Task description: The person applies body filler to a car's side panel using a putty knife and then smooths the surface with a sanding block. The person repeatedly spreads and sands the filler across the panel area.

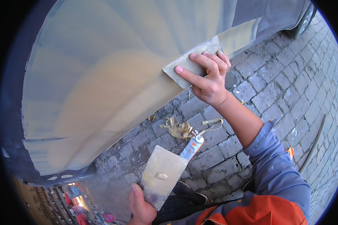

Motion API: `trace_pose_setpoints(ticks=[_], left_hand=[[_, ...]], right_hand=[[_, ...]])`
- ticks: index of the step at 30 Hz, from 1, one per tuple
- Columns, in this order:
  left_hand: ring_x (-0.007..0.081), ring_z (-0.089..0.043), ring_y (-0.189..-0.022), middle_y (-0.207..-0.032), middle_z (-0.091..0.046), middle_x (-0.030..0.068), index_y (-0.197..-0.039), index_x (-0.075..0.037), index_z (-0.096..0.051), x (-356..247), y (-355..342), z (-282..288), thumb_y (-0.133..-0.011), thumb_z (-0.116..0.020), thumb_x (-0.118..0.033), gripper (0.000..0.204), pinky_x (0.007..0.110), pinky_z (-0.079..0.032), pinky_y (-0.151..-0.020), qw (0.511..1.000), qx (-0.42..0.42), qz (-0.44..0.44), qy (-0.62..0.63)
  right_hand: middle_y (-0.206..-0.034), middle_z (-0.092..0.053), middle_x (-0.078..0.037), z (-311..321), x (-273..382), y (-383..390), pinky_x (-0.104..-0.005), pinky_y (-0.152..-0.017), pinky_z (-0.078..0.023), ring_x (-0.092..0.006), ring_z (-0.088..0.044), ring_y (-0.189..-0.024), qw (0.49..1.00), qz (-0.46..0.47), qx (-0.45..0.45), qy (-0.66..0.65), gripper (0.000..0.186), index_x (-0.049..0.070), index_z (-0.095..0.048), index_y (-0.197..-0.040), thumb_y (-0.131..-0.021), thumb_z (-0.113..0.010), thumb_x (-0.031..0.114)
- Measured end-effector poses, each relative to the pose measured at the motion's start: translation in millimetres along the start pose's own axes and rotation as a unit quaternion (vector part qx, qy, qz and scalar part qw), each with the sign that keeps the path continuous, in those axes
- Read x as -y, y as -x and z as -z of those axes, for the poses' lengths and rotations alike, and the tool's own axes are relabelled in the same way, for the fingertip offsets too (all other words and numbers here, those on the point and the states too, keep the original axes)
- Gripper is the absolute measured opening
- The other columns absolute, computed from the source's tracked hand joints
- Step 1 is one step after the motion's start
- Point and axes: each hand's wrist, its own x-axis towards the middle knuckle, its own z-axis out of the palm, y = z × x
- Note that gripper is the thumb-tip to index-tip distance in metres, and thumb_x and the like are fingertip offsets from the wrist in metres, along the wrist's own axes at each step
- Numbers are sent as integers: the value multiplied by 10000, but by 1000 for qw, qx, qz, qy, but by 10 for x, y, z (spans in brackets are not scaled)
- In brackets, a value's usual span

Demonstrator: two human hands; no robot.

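Observation:
A car body panel [101, 86], coated with beige filler in broad smears, takes up the upper left. My right hand [212, 82] presses a flat metal spreader [186, 63] against the panel's lower edge. Its fingertips rest spread on the plate; the thumb is hidden. Low in the view, my left hand [142, 208] grips a flat mixing plate [163, 159] by its near corner, thumb on top and the other fingers largely out of sight. One small dab of beige filler [161, 175] sits on that plate.
Beyond the mixing plate, a blue and white tube [192, 147] lies on the stone paving [266, 71]. Crumpled masking paper [177, 127] is near it. A car wheel [302, 26] stands at the far right, and a long thin strip [313, 144] lies on the right.

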Motion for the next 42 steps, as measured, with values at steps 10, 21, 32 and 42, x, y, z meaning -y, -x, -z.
trace_pose_setpoints(ticks=[10, 21, 32, 42], left_hand=[[253, -660, -1250, -1384, -659, 184, -1419, 87, -579, -53, -43, -55, -1168, -331, -466, 656, 391, -508, -1074, 1000, 7, 5, -16], [246, -727, -952, -1224, -705, 171, -1407, 51, -581, 5, -144, -66, -1153, -353, -524, 669, 369, -585, -755, 998, -51, 17, 24], [227, -724, -852, -1138, -722, 156, -1390, 47, -588, 16, -84, -163, -1152, -341, -535, 675, 340, -569, -628, 997, -74, -12, 25], [240, -728, -988, -1245, -702, 162, -1421, 42, -577, -57, -14, -257, -1154, -338, -543, 686, 349, -586, -737, 995, -74, 4, 69]], right_hand=[[-1279, -645, 33, 14, -6, 236, -481, -1150, -296, -219, -546, -1166, 998, -20, 57, 10, 593, 415, -799, -1233, -722, -697, 133], [-1282, -645, 29, 155, 17, 402, -486, -1144, -297, -221, -550, -1177, 992, -32, 117, 20, 603, 401, -799, -1228, -708, -680, 121], [-1290, -649, 19, 344, 44, 699, -493, -1155, -285, -208, -560, -1202, 979, -37, 199, 35, 581, 370, -803, -1228, -718, -689, 116], [-1275, -665, -11, 402, -360, 39, -490, -1145, -313, -229, -573, -1131, 999, 2, 28, 20, 552, 358, -809, -1227, -744, -699, 116]])
